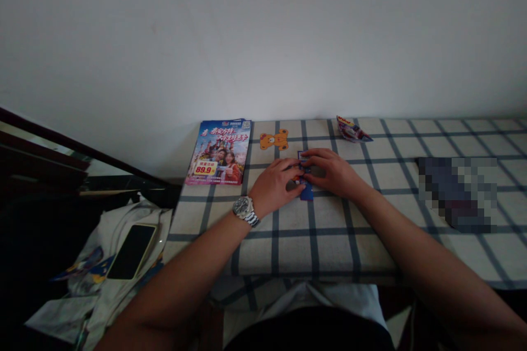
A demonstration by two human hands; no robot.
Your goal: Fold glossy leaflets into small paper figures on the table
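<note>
Both hands meet over a small blue folded paper [306, 193] lying on the checked tablecloth [329, 230]. My left hand [275, 185], with a metal wristwatch [245, 209] on its wrist, has its fingers curled down onto the paper's left side. My right hand [332, 171] presses on the paper's top and right side with its fingers bent. Most of the paper is hidden under the fingers.
A colourful flyer [219, 151] lies at the table's back left, with an orange bear cut-out [274, 139] beside it. A folded paper boat [351, 130] sits near the wall. A blurred dark patch [457, 192] lies to the right. A phone [132, 250] rests on cloth left of the table.
</note>
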